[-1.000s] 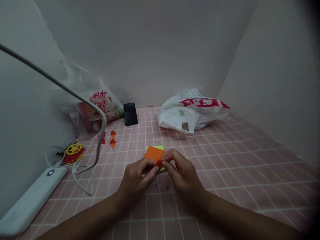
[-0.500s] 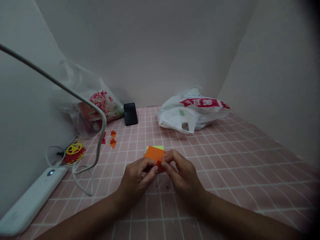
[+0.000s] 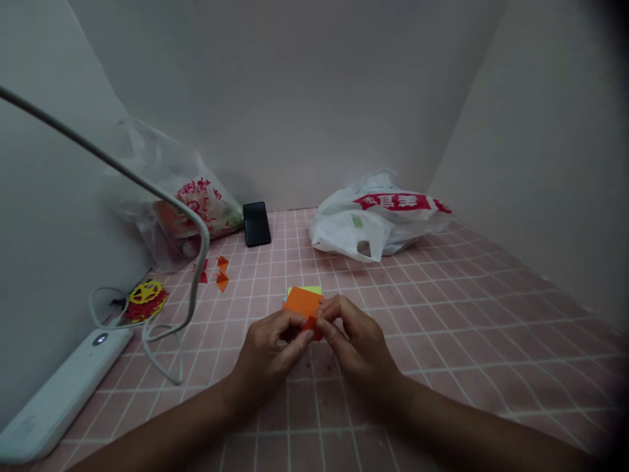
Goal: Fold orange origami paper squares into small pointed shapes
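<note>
Head view: a small folded orange paper (image 3: 311,323) is pinched by the left hand (image 3: 268,349) and right hand (image 3: 362,344) near an orange sheet (image 3: 301,300); likely light and easily creased, it is best held by its edges.

2 forearms (image 3: 183,419) angled inward, left fingers (image 3: 297,348) and right fingers (image 3: 335,335) pinched, close together

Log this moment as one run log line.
left hand: holding orange paper; right hand: holding orange paper; yellow paper: edge showing past orange; phone: left of white bag
</note>
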`<state>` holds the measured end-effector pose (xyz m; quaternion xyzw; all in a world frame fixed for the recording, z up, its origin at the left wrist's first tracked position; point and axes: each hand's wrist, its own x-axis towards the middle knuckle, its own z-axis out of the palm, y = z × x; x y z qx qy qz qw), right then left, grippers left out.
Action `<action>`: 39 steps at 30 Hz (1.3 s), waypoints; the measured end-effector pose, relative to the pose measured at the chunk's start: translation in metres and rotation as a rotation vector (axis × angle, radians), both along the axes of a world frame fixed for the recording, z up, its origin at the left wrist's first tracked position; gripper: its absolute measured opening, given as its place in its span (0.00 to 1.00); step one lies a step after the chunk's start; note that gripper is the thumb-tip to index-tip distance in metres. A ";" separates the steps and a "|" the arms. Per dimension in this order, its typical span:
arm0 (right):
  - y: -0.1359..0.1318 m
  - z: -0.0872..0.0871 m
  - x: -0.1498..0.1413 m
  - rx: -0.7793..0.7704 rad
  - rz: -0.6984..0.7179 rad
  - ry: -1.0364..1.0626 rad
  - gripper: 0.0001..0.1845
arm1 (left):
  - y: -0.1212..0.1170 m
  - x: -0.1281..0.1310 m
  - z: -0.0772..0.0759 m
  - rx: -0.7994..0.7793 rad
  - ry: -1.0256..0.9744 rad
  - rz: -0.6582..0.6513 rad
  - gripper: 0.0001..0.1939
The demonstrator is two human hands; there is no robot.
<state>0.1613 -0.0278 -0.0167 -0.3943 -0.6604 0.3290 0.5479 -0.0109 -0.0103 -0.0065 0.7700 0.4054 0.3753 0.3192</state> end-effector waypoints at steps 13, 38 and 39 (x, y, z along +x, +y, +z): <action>0.006 0.000 0.001 -0.258 0.107 0.126 0.06 | 0.004 -0.002 0.008 -0.095 0.022 0.005 0.06; 0.011 0.000 0.001 -0.485 0.163 0.158 0.14 | 0.014 -0.003 0.012 -0.554 -0.297 -0.002 0.14; 0.011 0.000 0.001 -0.481 0.140 0.156 0.15 | 0.014 -0.003 0.011 -0.543 -0.301 0.002 0.14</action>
